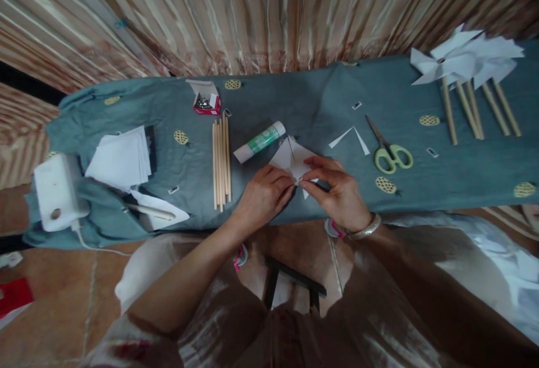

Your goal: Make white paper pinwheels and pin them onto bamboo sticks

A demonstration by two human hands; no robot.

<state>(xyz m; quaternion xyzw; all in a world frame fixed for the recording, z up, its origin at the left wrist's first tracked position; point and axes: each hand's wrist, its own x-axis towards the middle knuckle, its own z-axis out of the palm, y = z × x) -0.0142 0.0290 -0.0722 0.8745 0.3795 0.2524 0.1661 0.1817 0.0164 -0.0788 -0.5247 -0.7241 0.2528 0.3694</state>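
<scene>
A white paper square [290,152] with slits cut towards its middle lies in front of me at the near side of the table. My left hand [265,193] is closed on its near left part, fingertips close to the paper's centre. My right hand [334,188], with a bracelet on the wrist, pinches the paper from the right, its thumb and forefinger meeting the left fingertips. What exactly sits between the fingertips is too small to make out. A glue stick [260,142] with a green label lies just beyond the left hand. Scissors [389,152] with green handles rest to the right.
Thin wooden sticks [221,163] lie left of the glue, below an open red box of metal pins [207,100]. Stacked white paper [120,157] and a white power strip [59,191] are farther left. Paper scraps [361,139] lie near the scissors. Finished pinwheels [457,59] lie far right.
</scene>
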